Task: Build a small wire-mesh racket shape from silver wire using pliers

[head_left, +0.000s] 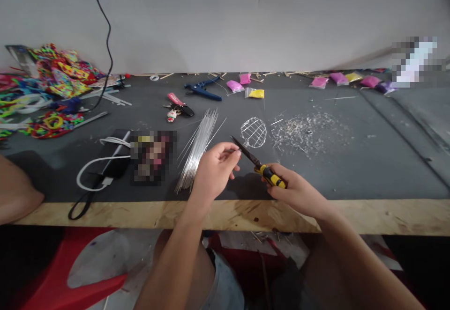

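Note:
My right hand [290,186] is wrapped round the yellow and black handles of long-nose pliers [251,156]. Their narrow jaws point up and left, reaching the fingertips of my left hand [218,162]. Thumb and forefinger of that hand are pinched together at the jaws; whatever is between them is too small to make out. Just left of it lies a bundle of thin straight metal wires [201,148]. Beyond the pliers, a round wire grid [253,132] rests flat on the dark tabletop [372,169].
Short wire clippings [309,132] are scattered at right. Blue pliers [204,88], keys with a pink tag [177,103] and small colored packets [235,86] lie farther back. A phone [112,151] with a white cable and a colorful pile [63,80] are at left, near another person's limb [17,190].

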